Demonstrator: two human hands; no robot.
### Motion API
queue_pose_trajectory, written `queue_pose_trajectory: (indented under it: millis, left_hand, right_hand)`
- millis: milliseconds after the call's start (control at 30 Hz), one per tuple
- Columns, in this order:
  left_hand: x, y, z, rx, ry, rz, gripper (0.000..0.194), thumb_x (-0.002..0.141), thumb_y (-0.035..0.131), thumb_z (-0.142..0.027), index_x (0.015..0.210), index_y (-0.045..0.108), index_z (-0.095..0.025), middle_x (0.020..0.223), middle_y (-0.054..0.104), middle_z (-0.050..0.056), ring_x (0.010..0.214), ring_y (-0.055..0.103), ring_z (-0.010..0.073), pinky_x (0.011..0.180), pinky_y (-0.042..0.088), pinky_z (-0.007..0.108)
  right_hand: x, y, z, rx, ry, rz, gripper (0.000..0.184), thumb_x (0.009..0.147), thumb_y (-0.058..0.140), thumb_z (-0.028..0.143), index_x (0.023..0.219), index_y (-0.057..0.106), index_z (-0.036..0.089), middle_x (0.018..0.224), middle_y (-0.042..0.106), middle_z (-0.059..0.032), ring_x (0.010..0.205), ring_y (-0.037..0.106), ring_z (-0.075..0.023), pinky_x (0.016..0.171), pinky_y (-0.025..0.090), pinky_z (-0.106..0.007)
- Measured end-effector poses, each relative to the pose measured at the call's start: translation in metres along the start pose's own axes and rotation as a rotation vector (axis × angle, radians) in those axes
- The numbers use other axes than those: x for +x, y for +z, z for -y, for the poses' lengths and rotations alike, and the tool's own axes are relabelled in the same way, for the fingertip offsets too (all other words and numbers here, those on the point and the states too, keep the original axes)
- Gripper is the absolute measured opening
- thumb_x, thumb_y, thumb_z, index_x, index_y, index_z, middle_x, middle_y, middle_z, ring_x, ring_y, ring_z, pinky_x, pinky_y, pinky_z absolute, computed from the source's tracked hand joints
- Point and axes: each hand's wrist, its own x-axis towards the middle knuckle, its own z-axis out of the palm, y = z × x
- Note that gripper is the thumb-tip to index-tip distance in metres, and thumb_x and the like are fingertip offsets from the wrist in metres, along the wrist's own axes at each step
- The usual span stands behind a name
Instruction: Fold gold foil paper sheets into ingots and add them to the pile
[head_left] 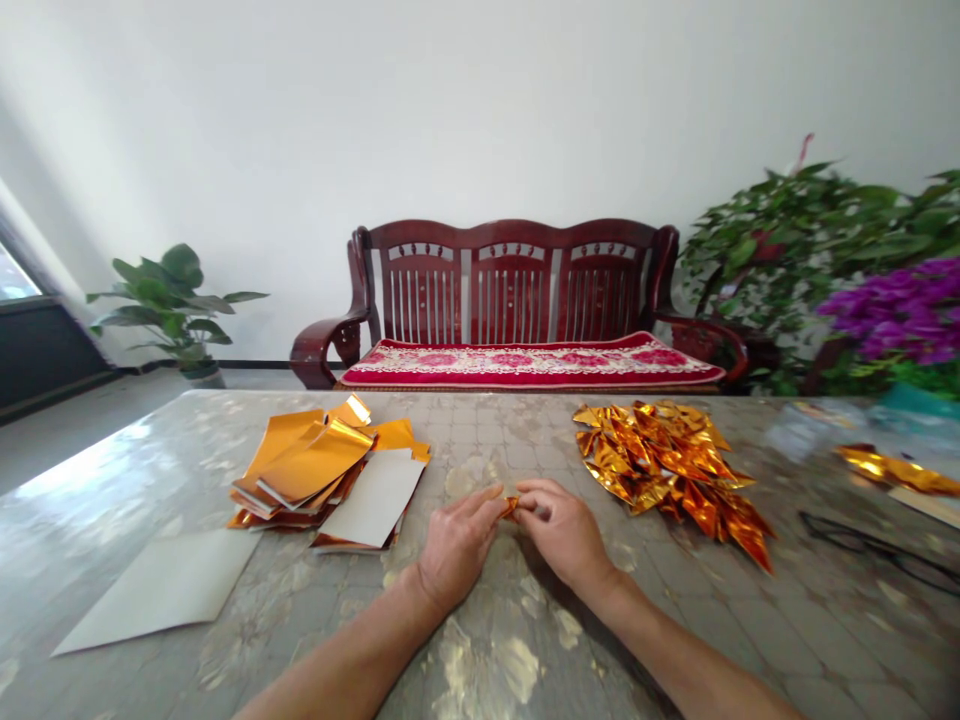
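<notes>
Small folded gold foil piece (511,507), whereabouts?

Right between the two hands, above a stone-patterned table top (480,640); contact with the surface impossible to tell from this angle.

And the left hand (457,545)?

Fingers bent, pinching one end of the piece.

Right hand (562,530)?

Same sort of pinch on the other end, fingertips almost meeting those of the left. Thumbs mostly hidden, so exact grip uncertain.

Off to the right?

A loose heap of folded gold foil pieces (667,465), just past the right hand. Farther along, a crumpled gold foil strip (896,470) and black eyeglasses (877,550).

Off to the left?

A messy stack of gold foil sheets (300,465), a white-backed sheet (371,500) on top of its near side, and one pale sheet (157,590) flat on the table, well apart from the stack's far end.

Beyond the table?

A dark red wooden bench (510,270) with a red patterned cushion (532,365), against a white wall (480,110); a potted green plant (176,305) at left, purple flowers (892,310) at right.
</notes>
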Motion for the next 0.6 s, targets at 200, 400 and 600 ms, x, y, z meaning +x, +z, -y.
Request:
queue_pose_trajectory:
  millis: [200,400,600]
  left_hand:
    - [0.003,0.015,0.003,-0.144,0.002,-0.172,0.022,0.092,0.051,-0.011,0.103,0.066,-0.022,0.122,0.070,0.008,0.108,0.069,0.0170,0.092,0.058,0.028]
    - [0.003,0.016,0.003,-0.227,0.063,-0.262,0.021,0.092,0.052,-0.007,0.100,0.066,-0.021,0.115,0.072,0.009,0.106,0.069,0.0161,0.091,0.057,0.026]
    - [0.005,0.007,-0.002,-0.189,0.154,-0.253,0.018,0.093,0.053,-0.011,0.104,0.065,-0.020,0.114,0.073,0.009,0.102,0.070,0.0158,0.089,0.058,0.026]
  right_hand:
    - [0.004,0.004,-0.006,0.164,0.150,0.014,0.012,0.076,0.067,0.027,0.072,0.078,0.025,0.110,0.072,-0.0070,0.102,0.067,-0.0234,0.096,0.045,-0.037]
    - [0.005,0.006,-0.004,0.267,0.186,0.005,0.015,0.074,0.070,0.037,0.073,0.079,0.024,0.113,0.071,-0.0095,0.106,0.065,-0.0267,0.099,0.043,-0.041]
    - [0.004,0.007,-0.003,0.350,0.174,-0.029,0.019,0.072,0.072,0.042,0.074,0.079,0.024,0.108,0.072,-0.0107,0.104,0.065,-0.0281,0.098,0.044,-0.043]
